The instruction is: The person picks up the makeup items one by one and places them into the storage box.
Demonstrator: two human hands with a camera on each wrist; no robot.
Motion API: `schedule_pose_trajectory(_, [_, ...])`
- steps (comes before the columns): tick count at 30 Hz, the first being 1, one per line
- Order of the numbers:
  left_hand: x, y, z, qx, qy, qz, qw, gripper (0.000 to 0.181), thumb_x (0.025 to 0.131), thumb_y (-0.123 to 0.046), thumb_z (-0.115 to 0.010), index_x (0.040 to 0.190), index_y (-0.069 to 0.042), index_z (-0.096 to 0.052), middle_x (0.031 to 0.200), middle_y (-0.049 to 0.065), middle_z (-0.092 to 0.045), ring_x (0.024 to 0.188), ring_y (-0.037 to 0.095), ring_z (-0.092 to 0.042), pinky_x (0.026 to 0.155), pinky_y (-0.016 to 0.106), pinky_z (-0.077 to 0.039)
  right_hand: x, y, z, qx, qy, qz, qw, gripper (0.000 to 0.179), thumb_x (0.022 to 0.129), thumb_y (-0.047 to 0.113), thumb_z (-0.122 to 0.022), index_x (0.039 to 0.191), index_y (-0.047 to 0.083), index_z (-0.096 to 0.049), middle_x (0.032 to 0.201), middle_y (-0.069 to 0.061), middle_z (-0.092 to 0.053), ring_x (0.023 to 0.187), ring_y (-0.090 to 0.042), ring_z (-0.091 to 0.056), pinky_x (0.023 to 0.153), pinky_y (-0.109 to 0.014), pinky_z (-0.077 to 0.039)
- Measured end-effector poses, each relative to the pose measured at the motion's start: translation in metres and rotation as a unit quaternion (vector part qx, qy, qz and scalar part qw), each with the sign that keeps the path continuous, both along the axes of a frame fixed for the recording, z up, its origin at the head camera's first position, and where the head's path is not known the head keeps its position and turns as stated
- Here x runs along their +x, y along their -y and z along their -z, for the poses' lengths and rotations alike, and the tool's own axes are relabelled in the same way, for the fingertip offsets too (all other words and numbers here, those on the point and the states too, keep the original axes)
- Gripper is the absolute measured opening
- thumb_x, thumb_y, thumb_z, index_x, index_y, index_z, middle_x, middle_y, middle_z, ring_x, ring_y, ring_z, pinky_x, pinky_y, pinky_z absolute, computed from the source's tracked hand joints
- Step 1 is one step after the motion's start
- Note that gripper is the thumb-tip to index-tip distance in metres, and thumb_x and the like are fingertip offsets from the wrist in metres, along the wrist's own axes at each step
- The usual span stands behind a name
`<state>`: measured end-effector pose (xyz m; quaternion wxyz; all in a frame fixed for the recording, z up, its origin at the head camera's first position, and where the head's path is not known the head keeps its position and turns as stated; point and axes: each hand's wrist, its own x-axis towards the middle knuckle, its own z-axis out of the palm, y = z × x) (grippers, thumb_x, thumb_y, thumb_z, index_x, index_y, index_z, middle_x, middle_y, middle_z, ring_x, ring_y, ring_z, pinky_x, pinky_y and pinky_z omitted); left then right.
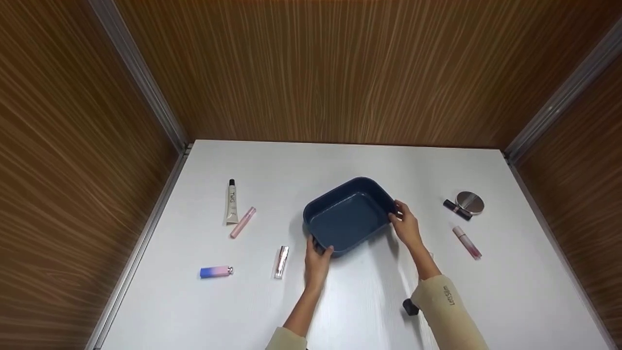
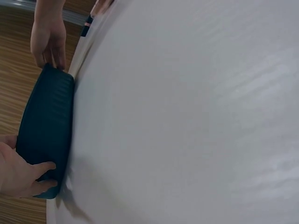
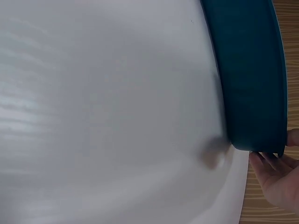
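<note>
A dark blue rectangular bin (image 1: 346,219) with rounded corners sits tilted at an angle in the middle of the white table; nothing lies inside it. My left hand (image 1: 317,266) grips its near left corner, thumb at the rim and fingers along the outer wall. At the right end, my right hand (image 1: 407,228) holds the rim, fingers bent round the edge. The left wrist view shows both hands on the bin (image 2: 46,116) from the side. In the right wrist view, the right hand (image 3: 278,179) pinches the bin's end, its lower fingertips against the underside.
Left of the bin lie a cream tube (image 1: 232,204), a pink slim tube (image 1: 243,222), a blue-pink lipstick (image 1: 215,271) and a silver lipstick (image 1: 281,262). On the right are a round compact (image 1: 470,202), a dark tube (image 1: 457,210), a lip gloss (image 1: 467,242) and a black cap (image 1: 410,306).
</note>
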<state>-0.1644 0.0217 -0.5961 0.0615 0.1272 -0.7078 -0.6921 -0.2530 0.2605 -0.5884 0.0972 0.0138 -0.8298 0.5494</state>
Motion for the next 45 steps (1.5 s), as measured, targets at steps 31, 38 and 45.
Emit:
schedule_pose_trajectory(31, [0.013,0.020,-0.042,0.013,-0.026,0.026,0.9992,0.051,0.090,0.002,-0.048,0.132,0.021,-0.026,0.131,0.039,-0.033,0.119,0.046,-0.037,0.098,0.046,-0.032,0.031,0.012,-0.002,0.001,0.040,0.066,0.9970,0.042,0.085,-0.001,-0.059,0.123,-0.009,-0.042,0.121,-0.029,-0.049,0.104,-0.040,-0.053,0.075,-0.028,-0.050])
schedule_pose_trajectory(38, [0.001,0.019,-0.013,0.014,-0.030,0.027,0.9991,0.054,0.091,-0.001,-0.049,0.136,0.016,-0.025,0.133,0.035,-0.034,0.121,0.043,-0.037,0.098,0.042,-0.034,0.032,0.013,-0.001,-0.005,0.038,0.076,0.9964,0.041,0.084,-0.001,-0.058,0.121,-0.009,-0.043,0.119,-0.030,-0.049,0.103,-0.042,-0.053,0.073,-0.025,-0.050])
schedule_pose_trajectory(45, [0.000,0.023,-0.014,0.020,-0.034,0.021,0.9990,0.051,0.090,0.003,-0.049,0.132,0.020,-0.027,0.131,0.038,-0.034,0.121,0.045,-0.035,0.098,0.044,-0.033,0.034,0.017,-0.003,-0.004,0.044,0.081,0.9957,0.040,0.084,-0.002,-0.059,0.119,-0.009,-0.043,0.118,-0.030,-0.050,0.103,-0.042,-0.054,0.074,-0.024,-0.050])
